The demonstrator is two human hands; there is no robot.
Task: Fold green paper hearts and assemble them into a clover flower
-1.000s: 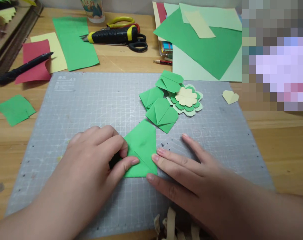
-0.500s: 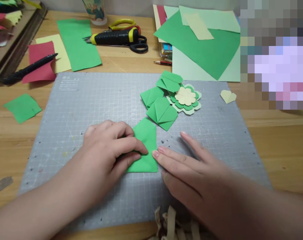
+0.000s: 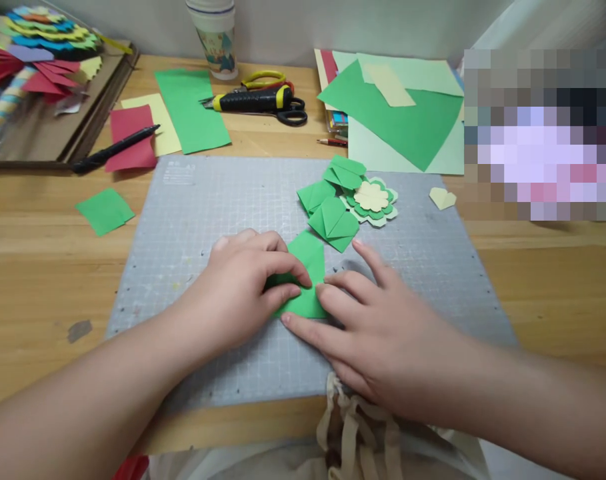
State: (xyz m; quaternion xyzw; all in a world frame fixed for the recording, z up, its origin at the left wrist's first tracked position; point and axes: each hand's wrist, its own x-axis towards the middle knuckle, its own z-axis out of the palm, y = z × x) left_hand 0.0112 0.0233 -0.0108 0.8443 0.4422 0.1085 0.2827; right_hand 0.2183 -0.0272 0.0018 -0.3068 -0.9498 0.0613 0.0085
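A piece of green paper (image 3: 307,257) with a pointed top lies on the grey cutting mat (image 3: 247,193). My left hand (image 3: 257,273) rests over its left side, thumb and forefinger closed in a pinch on it; the other fingers are curled and partly hidden. From the right, my right hand (image 3: 367,313) touches the paper's right and lower edges, its fingers spread apart. Just above sit several folded green paper pieces (image 3: 335,223), close to a layered paper flower (image 3: 373,197) in cream, green and pale green.
Pale yellow paper heart (image 3: 441,198) at the right; green square (image 3: 105,211) at the left. Behind the mat are a black pen (image 3: 117,148) on red paper, a utility knife (image 3: 253,100), scissors (image 3: 293,113), a cup (image 3: 215,47) and stacked paper sheets (image 3: 397,120). A blurred-out person is at upper right.
The view has shifted, showing more of the table's back and front. My right hand has moved in, its fingers spreading from the paper's right edge to its lower edge. My left hand stays on the paper.
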